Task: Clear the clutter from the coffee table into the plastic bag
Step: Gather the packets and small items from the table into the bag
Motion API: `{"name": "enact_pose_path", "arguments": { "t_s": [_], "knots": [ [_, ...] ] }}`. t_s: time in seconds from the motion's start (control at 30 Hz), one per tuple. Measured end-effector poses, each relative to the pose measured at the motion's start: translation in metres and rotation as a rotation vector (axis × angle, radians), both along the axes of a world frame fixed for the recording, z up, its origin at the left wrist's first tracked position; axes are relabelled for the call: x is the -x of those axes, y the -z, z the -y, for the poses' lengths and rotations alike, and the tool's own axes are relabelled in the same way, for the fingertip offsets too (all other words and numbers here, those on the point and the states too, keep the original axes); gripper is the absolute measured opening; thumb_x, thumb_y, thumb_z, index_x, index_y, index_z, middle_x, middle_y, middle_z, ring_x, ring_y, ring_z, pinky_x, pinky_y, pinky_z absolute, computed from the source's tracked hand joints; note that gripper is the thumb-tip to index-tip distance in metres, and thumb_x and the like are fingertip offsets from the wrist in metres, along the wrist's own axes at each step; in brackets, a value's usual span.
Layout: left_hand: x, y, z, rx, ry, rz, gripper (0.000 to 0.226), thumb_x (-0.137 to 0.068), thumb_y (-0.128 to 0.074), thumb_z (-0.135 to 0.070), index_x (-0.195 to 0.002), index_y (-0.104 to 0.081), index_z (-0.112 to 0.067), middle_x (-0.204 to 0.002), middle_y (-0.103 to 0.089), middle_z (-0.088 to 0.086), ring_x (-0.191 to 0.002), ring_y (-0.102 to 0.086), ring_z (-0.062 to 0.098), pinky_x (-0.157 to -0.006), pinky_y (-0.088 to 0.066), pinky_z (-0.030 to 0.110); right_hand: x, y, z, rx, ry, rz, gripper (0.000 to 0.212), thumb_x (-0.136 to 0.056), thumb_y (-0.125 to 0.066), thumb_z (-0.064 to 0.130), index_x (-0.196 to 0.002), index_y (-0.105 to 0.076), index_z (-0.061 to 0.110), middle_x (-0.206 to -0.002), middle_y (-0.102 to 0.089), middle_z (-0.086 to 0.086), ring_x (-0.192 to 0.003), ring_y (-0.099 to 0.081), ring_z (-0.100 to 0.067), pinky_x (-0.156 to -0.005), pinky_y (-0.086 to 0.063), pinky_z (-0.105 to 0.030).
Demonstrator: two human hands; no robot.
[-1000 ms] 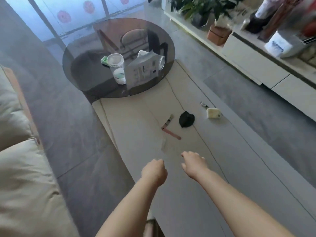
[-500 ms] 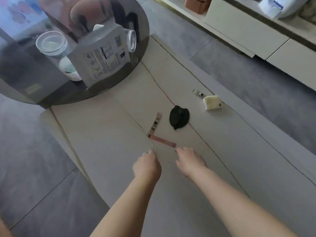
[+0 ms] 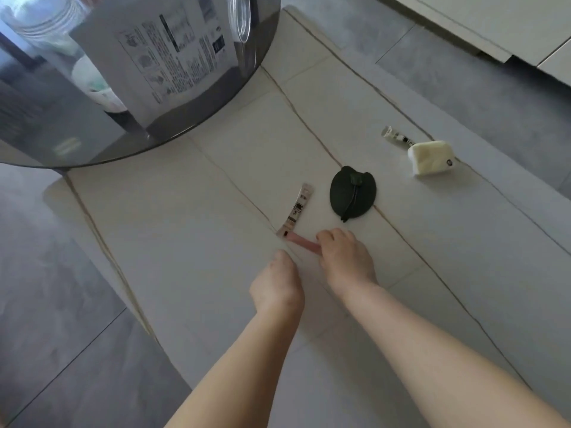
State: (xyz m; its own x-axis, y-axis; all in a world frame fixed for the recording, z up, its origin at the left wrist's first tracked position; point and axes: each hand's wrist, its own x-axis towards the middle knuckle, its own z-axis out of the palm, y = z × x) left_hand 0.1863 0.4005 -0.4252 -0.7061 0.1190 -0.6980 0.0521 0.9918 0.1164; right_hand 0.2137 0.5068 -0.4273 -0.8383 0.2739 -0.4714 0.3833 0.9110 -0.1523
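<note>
pink strip point(image 3: 304, 242) on the worktop point(image 3: 191, 242) is pinched at one end by the right grip point(image 3: 346, 257). the left grip point(image 3: 278, 285) is curled beside it; whether anything is held cannot be told.

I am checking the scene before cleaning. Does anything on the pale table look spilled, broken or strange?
Nothing looks spilled or broken. Small clutter lies scattered: a pink strip at the right hand, a printed sachet, a black pouch, a small tube and a white pack.
</note>
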Motion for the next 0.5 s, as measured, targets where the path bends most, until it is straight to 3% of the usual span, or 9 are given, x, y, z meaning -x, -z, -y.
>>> {"name": "enact_pose_path", "arguments": {
  "t_s": [0.1, 0.27, 0.5],
  "knots": [
    [0.007, -0.008, -0.003, -0.051, -0.01, -0.035, 0.019, -0.096, -0.041, -0.01, -0.114, -0.048, -0.012, -0.12, -0.052, 0.009, -0.109, -0.057, 0.031, -0.071, -0.038, 0.033, 0.0, -0.007, -0.001, 0.027, 0.002, 0.046, 0.032, -0.09, -0.054, 0.009, -0.121, -0.046, 0.013, -0.121, -0.048, -0.007, -0.112, -0.045, -0.026, -0.079, -0.038, -0.032],
    [0.031, -0.022, -0.021, -0.172, -0.11, -0.111, 0.023, -0.096, -0.036, -0.005, -0.118, -0.042, -0.009, -0.121, -0.042, 0.011, -0.099, -0.058, 0.038, -0.066, -0.04, 0.037, 0.001, -0.036, -0.025, 0.071, 0.126, 0.025, 0.016, -0.096, -0.045, 0.017, -0.111, -0.045, 0.012, -0.114, -0.045, -0.007, -0.082, -0.041, -0.022, -0.067, -0.032, -0.031],
    [0.056, -0.017, -0.049, -0.174, -0.088, -0.225, 0.029, -0.092, -0.045, -0.005, -0.121, -0.041, -0.009, -0.124, -0.039, 0.01, -0.1, -0.057, 0.032, -0.066, -0.044, 0.036, 0.021, -0.037, -0.067, 0.015, 0.341, 0.021, 0.029, -0.095, -0.048, 0.04, -0.107, -0.047, 0.015, -0.106, -0.064, -0.011, -0.092, -0.062, -0.03, -0.068, -0.041, -0.031]
  ]
}}
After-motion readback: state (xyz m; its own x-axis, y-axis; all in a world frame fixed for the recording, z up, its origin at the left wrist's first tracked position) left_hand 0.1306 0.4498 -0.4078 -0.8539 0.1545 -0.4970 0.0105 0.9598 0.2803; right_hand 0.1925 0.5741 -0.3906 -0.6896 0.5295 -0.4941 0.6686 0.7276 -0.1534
